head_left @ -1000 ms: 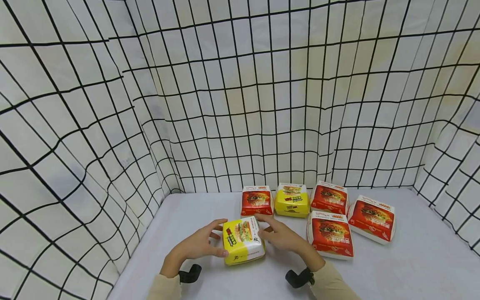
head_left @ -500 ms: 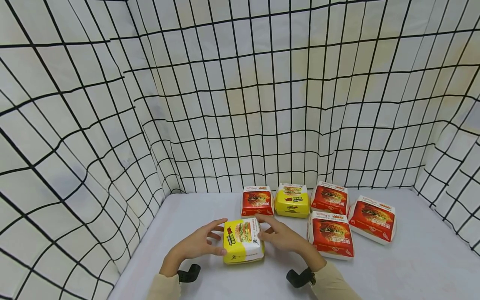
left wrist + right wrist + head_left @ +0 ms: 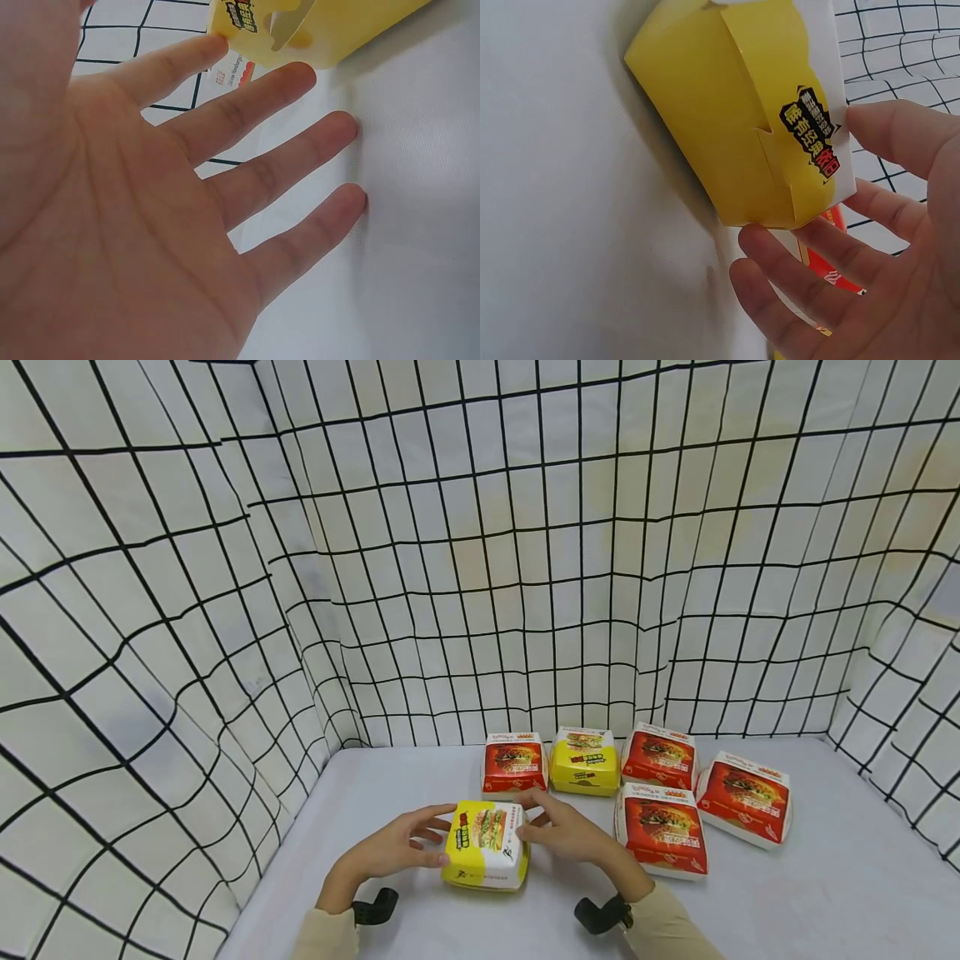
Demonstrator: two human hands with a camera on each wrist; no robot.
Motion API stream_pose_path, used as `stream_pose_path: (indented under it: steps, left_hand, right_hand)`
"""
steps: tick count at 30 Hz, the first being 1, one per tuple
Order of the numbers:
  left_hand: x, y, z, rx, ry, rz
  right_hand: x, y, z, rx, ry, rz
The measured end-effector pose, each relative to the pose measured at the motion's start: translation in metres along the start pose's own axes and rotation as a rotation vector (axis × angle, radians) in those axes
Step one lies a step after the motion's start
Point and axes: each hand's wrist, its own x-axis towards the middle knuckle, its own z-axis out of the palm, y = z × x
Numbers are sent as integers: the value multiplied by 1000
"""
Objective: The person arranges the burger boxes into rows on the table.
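A yellow-and-white burger box (image 3: 486, 843) sits on the white table between both hands in the head view. My left hand (image 3: 392, 845) is at its left side, thumb tip near the front corner. In the left wrist view, that hand's fingers (image 3: 262, 169) are spread and nearly straight, and the forefinger tip reaches the box's yellow side. My right hand (image 3: 562, 833) touches the box's right side, with the fingers at the far right corner. The right wrist view shows its thumb at the lid edge and the fingertips (image 3: 757, 240) by the lower corner.
Behind stand a red burger box (image 3: 514, 764) and another yellow burger box (image 3: 585, 762). Farther right are three red burger boxes: one at the back (image 3: 660, 755), one in front (image 3: 662, 828) and one angled (image 3: 746, 795). A black grid net (image 3: 495, 610) over white cloth encloses the table.
The yellow-and-white burger box has turned a little clockwise as seen from the head view. Both hands stay almost in place, the left shifting slightly left. The other boxes have not moved.
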Motion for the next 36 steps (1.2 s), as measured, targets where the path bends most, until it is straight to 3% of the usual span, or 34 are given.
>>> stream_pose_path:
  steps: [7,17,27,36]
  left_hand:
    - [0,-3,-1,-11,-33,43]
    - [-2,-4,-2,10,-21,56]
    - [-2,0,-1,44,35,51]
    - [4,-2,2,73,151,77]
  right_hand:
    - [-1,-2,-2,-21,-1,-8]
    - [-2,-3,-1,-52,9,-6]
    - [-2,1,-2,-58,-13,-6]
    - [-1,0,-1,-35,-50,7]
